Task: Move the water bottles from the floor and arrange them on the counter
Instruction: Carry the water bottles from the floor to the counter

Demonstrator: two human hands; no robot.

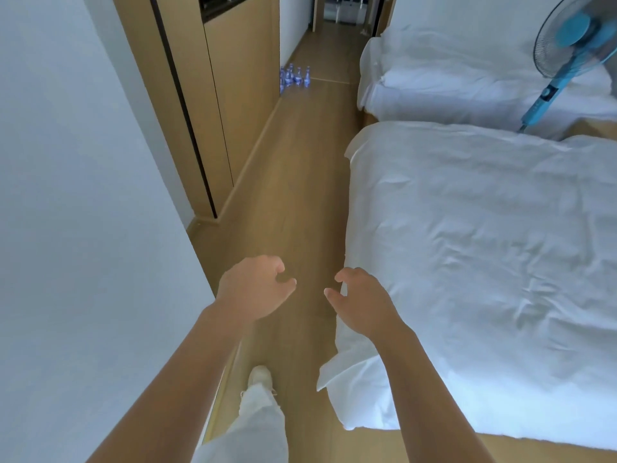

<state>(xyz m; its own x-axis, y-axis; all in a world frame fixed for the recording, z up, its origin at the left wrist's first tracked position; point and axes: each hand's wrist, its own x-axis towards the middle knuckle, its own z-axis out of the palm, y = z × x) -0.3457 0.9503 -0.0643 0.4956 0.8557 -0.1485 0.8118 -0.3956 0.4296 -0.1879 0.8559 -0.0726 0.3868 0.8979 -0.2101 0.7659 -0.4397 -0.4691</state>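
Observation:
Several water bottles (294, 77) with blue labels stand in a cluster on the wooden floor far ahead, beside the base of the wooden cabinet (233, 71). My left hand (255, 287) and my right hand (360, 300) are stretched out in front of me over the floor, far from the bottles. Both hands hold nothing, their fingers loosely curled. A dark recess (217, 6) opens in the cabinet at the upper left; I cannot tell whether it is the counter.
A narrow wooden floor aisle (293, 182) runs between a white wall (83, 195) on the left and two white beds (484, 245) on the right. A blue standing fan (567, 45) stands between the beds. A doorway opens at the far end.

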